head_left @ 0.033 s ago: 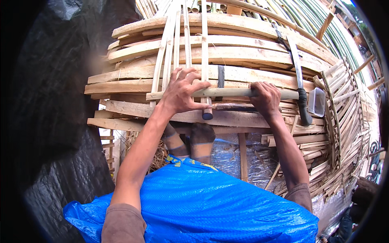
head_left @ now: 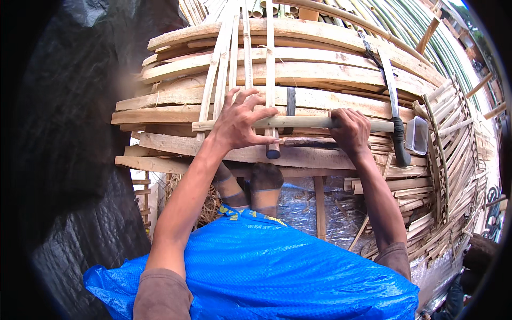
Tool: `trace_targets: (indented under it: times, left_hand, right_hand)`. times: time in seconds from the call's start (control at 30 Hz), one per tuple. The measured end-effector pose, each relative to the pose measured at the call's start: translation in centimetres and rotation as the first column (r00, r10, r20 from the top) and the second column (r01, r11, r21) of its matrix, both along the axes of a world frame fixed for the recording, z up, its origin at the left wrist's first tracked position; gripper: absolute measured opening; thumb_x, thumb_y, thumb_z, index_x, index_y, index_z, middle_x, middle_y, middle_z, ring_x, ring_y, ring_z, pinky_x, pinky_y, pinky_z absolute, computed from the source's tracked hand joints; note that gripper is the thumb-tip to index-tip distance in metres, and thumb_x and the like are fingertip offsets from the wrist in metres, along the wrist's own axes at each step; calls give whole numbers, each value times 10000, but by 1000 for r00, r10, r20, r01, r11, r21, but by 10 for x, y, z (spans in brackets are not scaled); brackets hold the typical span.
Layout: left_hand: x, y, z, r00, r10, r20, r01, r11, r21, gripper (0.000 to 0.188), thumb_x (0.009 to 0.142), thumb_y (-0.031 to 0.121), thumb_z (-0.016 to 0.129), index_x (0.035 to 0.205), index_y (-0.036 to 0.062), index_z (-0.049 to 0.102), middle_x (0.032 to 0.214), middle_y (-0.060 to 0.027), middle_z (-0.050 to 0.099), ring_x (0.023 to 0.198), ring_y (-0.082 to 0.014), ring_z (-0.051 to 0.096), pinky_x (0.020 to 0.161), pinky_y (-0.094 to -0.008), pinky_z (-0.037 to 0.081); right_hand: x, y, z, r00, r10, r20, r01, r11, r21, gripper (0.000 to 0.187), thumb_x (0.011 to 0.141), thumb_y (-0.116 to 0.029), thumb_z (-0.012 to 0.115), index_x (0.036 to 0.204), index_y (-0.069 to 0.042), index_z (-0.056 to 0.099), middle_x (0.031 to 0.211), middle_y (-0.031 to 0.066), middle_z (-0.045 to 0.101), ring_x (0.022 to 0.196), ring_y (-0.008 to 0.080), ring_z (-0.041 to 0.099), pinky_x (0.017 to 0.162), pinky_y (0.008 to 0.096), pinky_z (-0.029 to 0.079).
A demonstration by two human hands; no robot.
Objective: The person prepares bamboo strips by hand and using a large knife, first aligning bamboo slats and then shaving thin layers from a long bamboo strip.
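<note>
Both forearms reach forward over the wooden planks point(head_left: 330, 97). The left hand point(head_left: 237, 122) spreads its fingers and thumb across the pole point(head_left: 304, 122), near its left end; the right hand point(head_left: 350, 129) is wrapped round it farther right. The pole lies crosswise above the planks. Hands and pole look unchanged from the earlier frame. A clear plastic box point(head_left: 417, 136) sits beside the knife point(head_left: 398, 140); its contents are unclear.

L fingers point(head_left: 263, 113) splayed, palm down; R fingers point(head_left: 339, 114) curled.
</note>
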State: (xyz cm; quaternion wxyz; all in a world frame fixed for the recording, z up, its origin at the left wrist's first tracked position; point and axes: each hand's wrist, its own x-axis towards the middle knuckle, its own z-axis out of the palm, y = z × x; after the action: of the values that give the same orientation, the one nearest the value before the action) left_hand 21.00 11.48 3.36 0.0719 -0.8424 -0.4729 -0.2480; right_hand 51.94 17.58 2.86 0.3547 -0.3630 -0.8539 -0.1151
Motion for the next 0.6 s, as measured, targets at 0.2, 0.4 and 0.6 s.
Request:
trace_targets:
  times: [0.2,0.4,0.6]
  left_hand:
    - [8,1,35,1000,17,-21,-17,1000,18,675,649,736,752,1143,277,731,1151,-55,663,1308,-278,475,1130,-613,244]
    - [8,4,66,999,-14,-52,18,997,75,685,634,738,765,1132,269,734,1164,-62,663,1297,-286,489,1148,-585,244]
    - [-9,0,80,995,3,-103,4,998,62,711,596,724,797,1134,261,747,1150,-46,649,1287,-273,498,1152,-565,256]
  right_hand:
    - [5,4,29,999,-4,-49,10,991,135,178,672,-61,710,803,-151,630,705,5,657,683,194,660,634,340,486]
    - [5,-1,41,993,-9,-117,25,990,140,171,673,-66,709,800,-152,632,693,2,637,676,194,648,614,342,464]
    - [-10,-3,48,989,21,-147,-3,993,120,215,652,-34,733,830,-134,666,767,27,692,712,215,679,662,344,502]
